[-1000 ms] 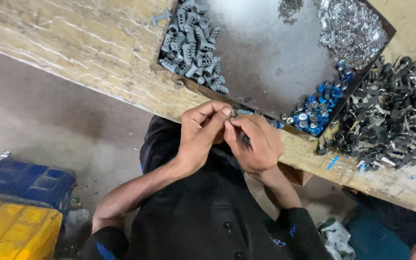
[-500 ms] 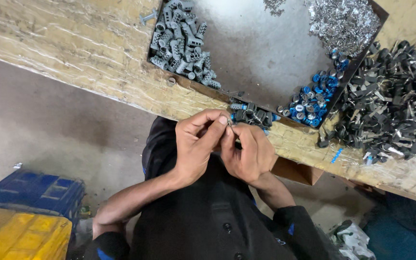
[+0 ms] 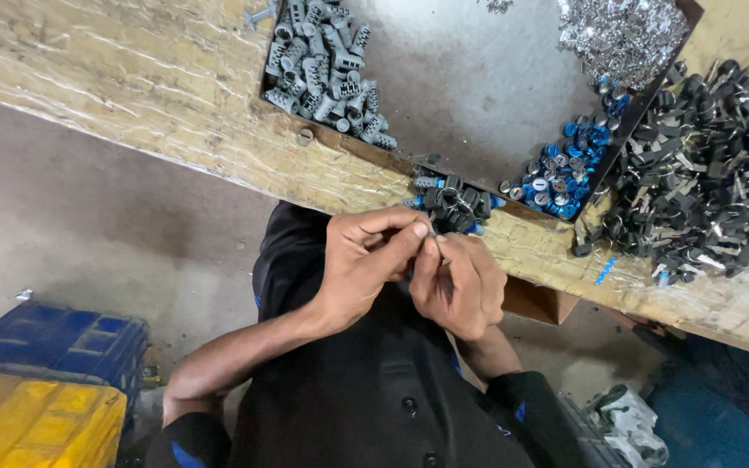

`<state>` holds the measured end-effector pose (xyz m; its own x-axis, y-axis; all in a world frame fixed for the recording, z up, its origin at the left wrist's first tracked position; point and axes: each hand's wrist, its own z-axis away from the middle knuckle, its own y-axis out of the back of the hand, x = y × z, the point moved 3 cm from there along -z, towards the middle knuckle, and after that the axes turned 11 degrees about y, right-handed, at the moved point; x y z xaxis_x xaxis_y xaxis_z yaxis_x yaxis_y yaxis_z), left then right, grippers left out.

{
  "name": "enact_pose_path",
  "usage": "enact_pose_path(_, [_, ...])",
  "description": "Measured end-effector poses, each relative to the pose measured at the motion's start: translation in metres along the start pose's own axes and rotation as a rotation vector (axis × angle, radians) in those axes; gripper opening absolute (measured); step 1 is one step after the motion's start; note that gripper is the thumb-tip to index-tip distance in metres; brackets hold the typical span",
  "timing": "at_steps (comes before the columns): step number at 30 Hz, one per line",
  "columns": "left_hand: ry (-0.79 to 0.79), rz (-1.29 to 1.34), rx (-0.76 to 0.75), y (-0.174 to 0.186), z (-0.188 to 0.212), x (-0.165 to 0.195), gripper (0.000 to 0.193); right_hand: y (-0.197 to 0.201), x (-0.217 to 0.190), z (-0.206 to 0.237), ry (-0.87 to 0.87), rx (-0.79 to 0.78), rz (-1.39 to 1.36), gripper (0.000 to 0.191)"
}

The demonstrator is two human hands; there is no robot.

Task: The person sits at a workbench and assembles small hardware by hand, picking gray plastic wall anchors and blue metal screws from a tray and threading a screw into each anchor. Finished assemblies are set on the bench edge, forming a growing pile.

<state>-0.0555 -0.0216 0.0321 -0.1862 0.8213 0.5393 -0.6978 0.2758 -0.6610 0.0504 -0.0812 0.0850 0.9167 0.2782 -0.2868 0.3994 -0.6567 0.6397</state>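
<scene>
At far left sit a yellow crate (image 3: 36, 425) and a blue crate (image 3: 58, 342). Above the dark lap, the left hand (image 3: 361, 269) and right hand (image 3: 459, 282) meet, fingertips pinched together on 1 small metal part (image 3: 427, 232). Beyond them, a wooden bench (image 3: 166, 95) carries a metal tray (image 3: 470, 95) with grey cylinders (image 3: 327, 65), blue caps (image 3: 565, 165), and black keys (image 3: 704, 173) rightmost.

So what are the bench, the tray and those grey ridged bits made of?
Workbench: looks like bare wood, pale, with visible grain and rough scuffs. Tray: probably sheet metal, dull grey and flat. Grey ridged cylinders: matte grey, likely cast metal, possibly plastic.
</scene>
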Motion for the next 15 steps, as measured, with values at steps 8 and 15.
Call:
enact_pose_path(8, [0.029,0.172,-0.019,0.006,-0.006,0.002,0.012,-0.005,-0.008,-0.004,-0.095,-0.108,0.025,0.014])
enact_pose_path(15, [-0.024,0.07,0.001,0.009,-0.004,0.003,0.014,-0.012,-0.01,-0.007,-0.14,-0.103,0.057,0.014])
